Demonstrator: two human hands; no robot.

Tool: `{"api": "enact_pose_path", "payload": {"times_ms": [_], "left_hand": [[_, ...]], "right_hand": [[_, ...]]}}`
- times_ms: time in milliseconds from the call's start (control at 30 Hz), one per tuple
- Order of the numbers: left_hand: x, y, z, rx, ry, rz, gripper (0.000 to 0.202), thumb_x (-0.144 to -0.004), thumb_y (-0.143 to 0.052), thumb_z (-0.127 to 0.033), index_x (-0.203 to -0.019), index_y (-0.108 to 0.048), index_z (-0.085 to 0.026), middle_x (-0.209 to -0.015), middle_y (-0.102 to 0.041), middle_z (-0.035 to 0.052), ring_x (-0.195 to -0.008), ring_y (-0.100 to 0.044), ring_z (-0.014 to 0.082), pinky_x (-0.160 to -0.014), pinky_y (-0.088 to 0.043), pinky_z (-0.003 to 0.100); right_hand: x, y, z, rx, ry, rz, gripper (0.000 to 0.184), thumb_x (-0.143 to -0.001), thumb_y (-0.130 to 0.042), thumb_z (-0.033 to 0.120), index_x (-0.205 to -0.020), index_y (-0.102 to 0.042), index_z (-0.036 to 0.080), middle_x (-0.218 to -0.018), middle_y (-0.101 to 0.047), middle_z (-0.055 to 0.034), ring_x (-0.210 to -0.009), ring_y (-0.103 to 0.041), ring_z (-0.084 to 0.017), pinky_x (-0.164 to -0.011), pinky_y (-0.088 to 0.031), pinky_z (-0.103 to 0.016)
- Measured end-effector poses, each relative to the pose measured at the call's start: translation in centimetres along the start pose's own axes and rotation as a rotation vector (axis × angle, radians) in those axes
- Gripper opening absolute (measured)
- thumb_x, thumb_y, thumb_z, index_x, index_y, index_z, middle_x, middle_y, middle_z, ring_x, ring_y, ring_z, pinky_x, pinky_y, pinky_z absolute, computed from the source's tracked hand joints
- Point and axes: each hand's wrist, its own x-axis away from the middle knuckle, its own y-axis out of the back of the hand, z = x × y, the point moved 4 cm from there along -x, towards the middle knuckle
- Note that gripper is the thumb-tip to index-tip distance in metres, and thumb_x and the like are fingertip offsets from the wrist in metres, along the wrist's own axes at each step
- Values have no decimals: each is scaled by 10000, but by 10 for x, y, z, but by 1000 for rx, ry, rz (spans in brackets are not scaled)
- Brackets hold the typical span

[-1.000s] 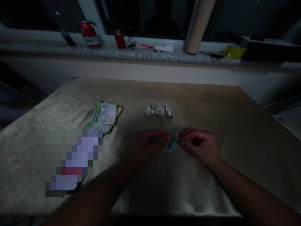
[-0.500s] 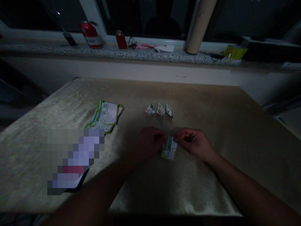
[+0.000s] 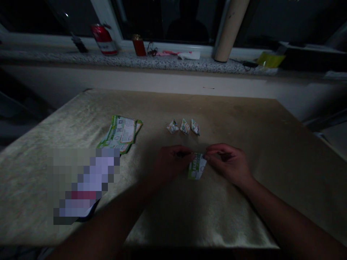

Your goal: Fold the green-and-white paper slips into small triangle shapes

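Paper (image 3: 197, 169) with green and white print is held by its top edge at the middle of the bench (image 3: 217, 216), the left hand (image 3: 173, 160) pinching one upper corner and the right hand (image 3: 230, 162) the other, thumbs and fingers closed together. Three small folded papers (image 3: 184, 127) sit in a row just beyond, with printed sheets (image 3: 123, 130) and a pixelated object (image 3: 90, 182) to the left.

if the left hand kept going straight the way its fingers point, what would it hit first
Beyond the printed paper it holds, the left hand would most likely meet the right hand, whose fingertips face it; exact depth is hard to judge.
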Motion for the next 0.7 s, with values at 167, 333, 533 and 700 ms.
{"api": "enact_pose_path", "payload": {"times_ms": [167,333,533,700], "left_hand": [[6,2,-8,0,-116,-39,127,-763,-757,-298,-814,-752,-182,-773,-741,6,-714,-669,136,-675,-529,238],[10,2,-18,-26,-208,-38,89,-781,-736,-268,-785,-734,-179,-773,-731,7,-713,-659,131,-695,-529,245],[11,3,-20,-18,-231,-64,58,-768,-743,-242,-769,-730,-185,-760,-719,4,-701,-650,123,-689,-520,238],[10,3,-18,-32,-233,-51,39,-782,-734,-234,-783,-736,-195,-780,-718,2,-719,-647,123,-705,-529,245]], "right_hand": [[5,5,10,23,131,-70,124,-746,-821,207,-850,-757,226,-769,-775,-20,-669,-722,-149,-650,-598,-255],[7,4,16,56,169,-87,116,-752,-823,214,-847,-757,221,-772,-779,-29,-674,-730,-163,-641,-606,-268],[7,5,18,81,145,-128,123,-739,-837,230,-836,-761,227,-770,-789,-25,-660,-747,-171,-629,-635,-275],[7,6,16,43,123,-130,162,-725,-848,208,-858,-756,225,-776,-791,-23,-664,-755,-170,-644,-650,-271]]}}
